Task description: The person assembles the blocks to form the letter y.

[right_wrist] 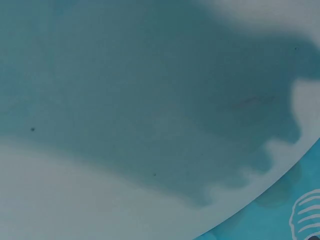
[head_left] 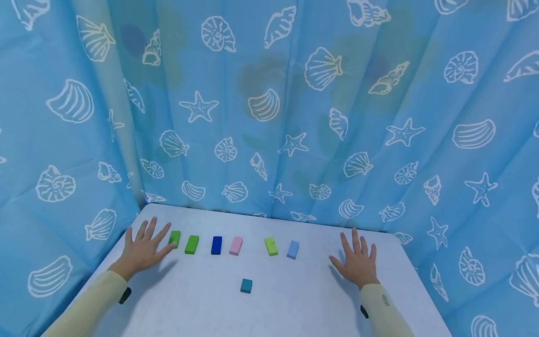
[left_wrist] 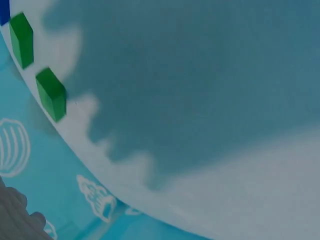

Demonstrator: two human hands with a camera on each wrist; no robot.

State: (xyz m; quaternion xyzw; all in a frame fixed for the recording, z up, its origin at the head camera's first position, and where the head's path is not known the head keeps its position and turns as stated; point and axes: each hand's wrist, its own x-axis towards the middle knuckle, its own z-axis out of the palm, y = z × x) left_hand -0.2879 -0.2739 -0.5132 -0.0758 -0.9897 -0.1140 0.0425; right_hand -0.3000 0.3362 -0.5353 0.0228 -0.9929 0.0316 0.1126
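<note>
In the head view my left hand [head_left: 142, 249] is spread with straight fingers over the table's left side and holds nothing. Its thumb partly covers a green block [head_left: 174, 238]; whether they touch I cannot tell. A second green block [head_left: 191, 245], a dark blue block [head_left: 216, 245] and a pink block [head_left: 236, 246] follow to the right. Past a gap lie a yellow-green block [head_left: 271, 246] and a light blue block [head_left: 293, 250]. Nearer me sits a teal block [head_left: 246, 286]. My right hand [head_left: 357, 262], fingers spread, hovers at the right, apart from every block.
A white table [head_left: 294, 313] carries the blocks and shows each hand's shadow. Blue curtains [head_left: 236, 140] with white shell prints hang behind the table and along both sides. In the left wrist view, two green blocks lie near the table's edge [left_wrist: 165, 222].
</note>
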